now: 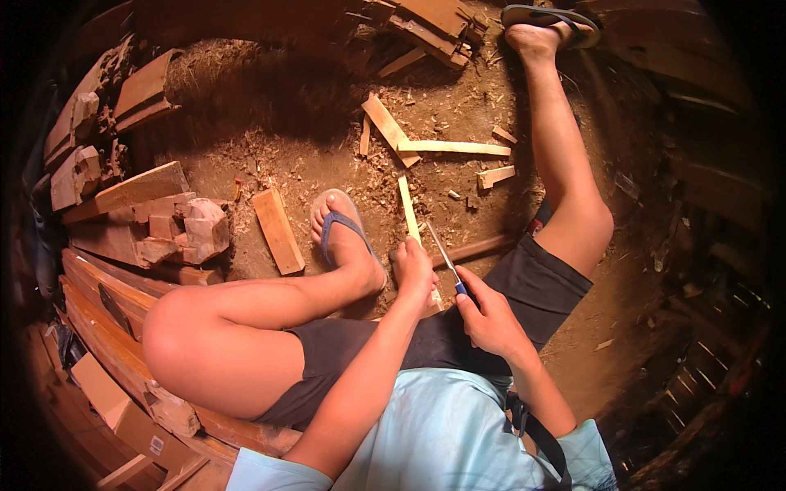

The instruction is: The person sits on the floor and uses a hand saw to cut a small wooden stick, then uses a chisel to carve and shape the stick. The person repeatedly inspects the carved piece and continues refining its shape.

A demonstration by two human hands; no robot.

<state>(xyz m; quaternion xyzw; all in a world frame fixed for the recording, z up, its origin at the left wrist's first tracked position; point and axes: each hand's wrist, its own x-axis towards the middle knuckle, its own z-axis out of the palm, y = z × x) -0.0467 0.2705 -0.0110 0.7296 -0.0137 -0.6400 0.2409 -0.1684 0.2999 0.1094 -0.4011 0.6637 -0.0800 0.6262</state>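
Note:
My left hand point(415, 270) is closed around a pale, narrow wood strip point(408, 206), whose far end points away from me above the floor. A short end of the strip shows below the fist, over my lap. In my right hand point(494, 317) is a blue-handled blade tool point(461, 288), gripped by the handle. Its long, narrow metal blade points up and to the left, beside the strip. Whether it is a knife or a chisel cannot be told. The blade tip lies just right of the strip, and I cannot tell whether they touch.
Wood shavings cover the dirt floor point(327, 147). Loose strips point(454, 148) and a wood block point(278, 231) lie ahead. Carved timber pieces point(147, 225) are piled at left, with long boards point(106, 299) beside my bent knee. More timber point(430, 29) stands at the back.

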